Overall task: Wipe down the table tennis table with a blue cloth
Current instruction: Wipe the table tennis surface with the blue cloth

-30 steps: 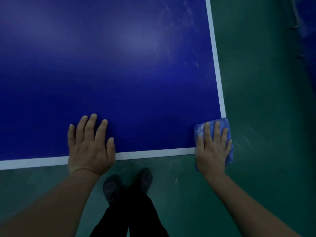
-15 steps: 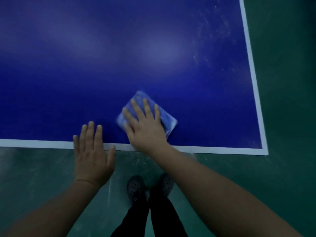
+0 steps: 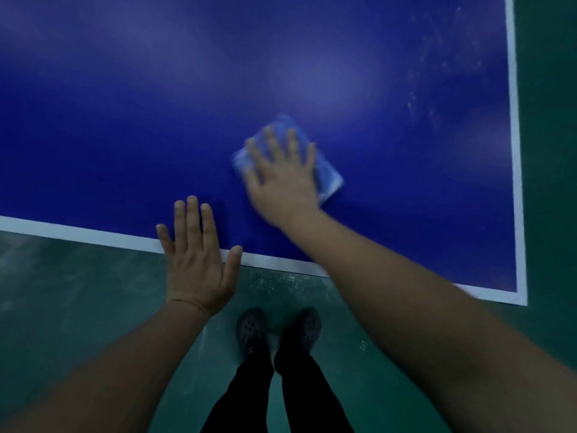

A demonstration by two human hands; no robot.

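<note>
Since half a second ago the right hand (image 3: 282,179) and the blue cloth (image 3: 327,173) under it have slid away from the left hand, farther onto the counter (image 3: 125,104) and a little toward its right side; a second ago both were at the near right corner, half over the edge. The left hand (image 3: 196,260) has kept its place at the near edge.

Now the right hand's grip is wide: its fingers (image 3: 292,145) are spread and fairly straight, lying flat on top of the folded cloth and pressing it against the blue surface. Nothing shows them curled round the fabric. The hand is blurred, so finer detail of the fingertips cannot be told. The cloth shows beyond the fingertips and out to the right of the palm, lying wholly on the blue surface, apart from the white border line (image 3: 93,237).

The left hand is also flat and open, fingers straight, thumb out to the side. Its fingers lie on the blue surface, its palm crosses the white line and its heel hangs past the edge. It holds nothing.

Pale streaks (image 3: 437,73) mark the counter toward the far right. Below the edge, on the green floor (image 3: 78,292), are two dark perforated shoes (image 3: 253,331) and dark trouser legs.
</note>
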